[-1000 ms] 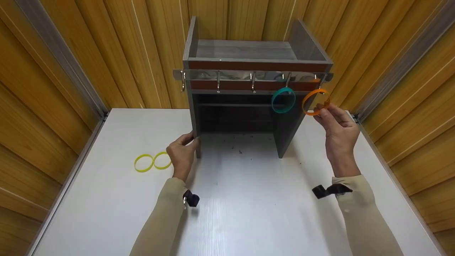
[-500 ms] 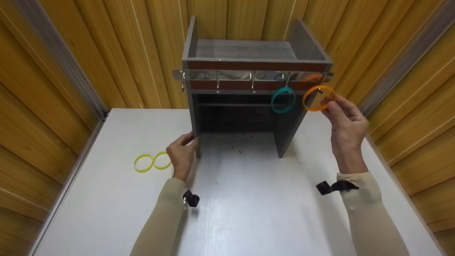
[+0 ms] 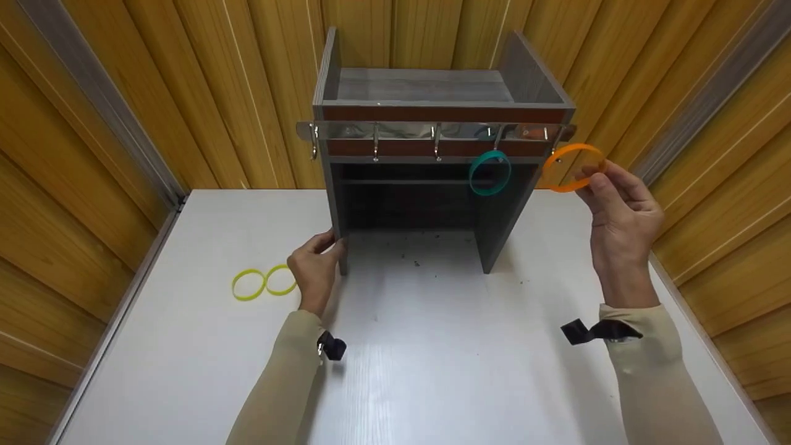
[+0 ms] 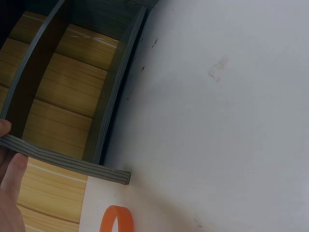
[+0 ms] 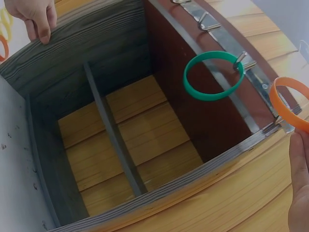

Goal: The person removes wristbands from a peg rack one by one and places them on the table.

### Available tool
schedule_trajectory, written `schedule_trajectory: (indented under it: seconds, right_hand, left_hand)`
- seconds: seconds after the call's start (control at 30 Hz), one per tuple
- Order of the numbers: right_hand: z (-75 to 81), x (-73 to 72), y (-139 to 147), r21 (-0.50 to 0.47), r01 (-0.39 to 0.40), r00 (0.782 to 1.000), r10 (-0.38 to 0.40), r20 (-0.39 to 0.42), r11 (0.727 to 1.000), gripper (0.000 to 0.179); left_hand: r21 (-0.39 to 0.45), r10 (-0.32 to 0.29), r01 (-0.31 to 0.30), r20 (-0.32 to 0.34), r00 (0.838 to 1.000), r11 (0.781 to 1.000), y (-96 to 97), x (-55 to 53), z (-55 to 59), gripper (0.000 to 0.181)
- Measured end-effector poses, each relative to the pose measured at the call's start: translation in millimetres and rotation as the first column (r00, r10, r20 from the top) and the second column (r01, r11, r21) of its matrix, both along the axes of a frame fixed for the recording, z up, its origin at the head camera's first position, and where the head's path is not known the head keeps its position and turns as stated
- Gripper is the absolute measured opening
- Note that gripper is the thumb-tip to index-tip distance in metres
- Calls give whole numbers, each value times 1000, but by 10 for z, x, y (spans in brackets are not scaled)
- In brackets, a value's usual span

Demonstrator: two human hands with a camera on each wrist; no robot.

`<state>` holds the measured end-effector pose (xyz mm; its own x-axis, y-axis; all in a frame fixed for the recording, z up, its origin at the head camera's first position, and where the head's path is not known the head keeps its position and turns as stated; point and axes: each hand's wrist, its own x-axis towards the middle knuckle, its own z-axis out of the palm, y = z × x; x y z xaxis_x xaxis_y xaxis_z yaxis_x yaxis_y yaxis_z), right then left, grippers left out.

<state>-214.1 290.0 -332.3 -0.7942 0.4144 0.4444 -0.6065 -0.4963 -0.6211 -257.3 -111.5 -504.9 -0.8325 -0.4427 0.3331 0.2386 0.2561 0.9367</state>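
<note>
My right hand (image 3: 624, 216) pinches an orange wristband (image 3: 573, 168) between thumb and fingers, beside the rightmost hook (image 3: 555, 143) of a metal hook rail (image 3: 405, 130). Whether the band touches that hook, I cannot tell. A teal wristband (image 3: 490, 173) hangs from the neighbouring hook, also plain in the right wrist view. The rail runs across the front of a grey shelf unit (image 3: 503, 222). My left hand (image 3: 315, 269) grips the lower front edge of the unit's left panel (image 4: 72, 162), thumb and fingers on opposite faces.
Two yellow wristbands (image 3: 249, 284) lie on the white table (image 3: 420, 371) left of my left hand. Another orange wristband (image 4: 117, 220) rests near the left panel, hidden in the head view. Wood-patterned walls (image 3: 729, 247) enclose the table. Dark specks dot the tabletop.
My right hand has moved rightward and slightly up with the orange wristband, then a little further right. The left hand keeps its hold on the panel. The teal wristband hangs as before.
</note>
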Motion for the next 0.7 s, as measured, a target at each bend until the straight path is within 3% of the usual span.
schedule_trajectory:
  seconds: [0.07,0.37,0.53,0.7]
  right_hand:
    - [3,18,14,20,15,1000,-15,-18,1000,30]
    - [-35,125,178,-60,27,999,-28,-23,998,30]
    - [-117,136,290,-119,13,1000,-11,18,993,32]
    - [-256,101,367,-131,48,995,-36,89,990,32]
  left_hand:
    - [-3,7,-7,0,1000,1000,1,0,-3,19]
    - [3,7,-7,-6,1000,1000,5,1,-5,19]
    - [4,7,-7,-3,1000,1000,-3,4,-2,19]
    - [2,4,-4,-2,1000,1000,-8,5,-1,19]
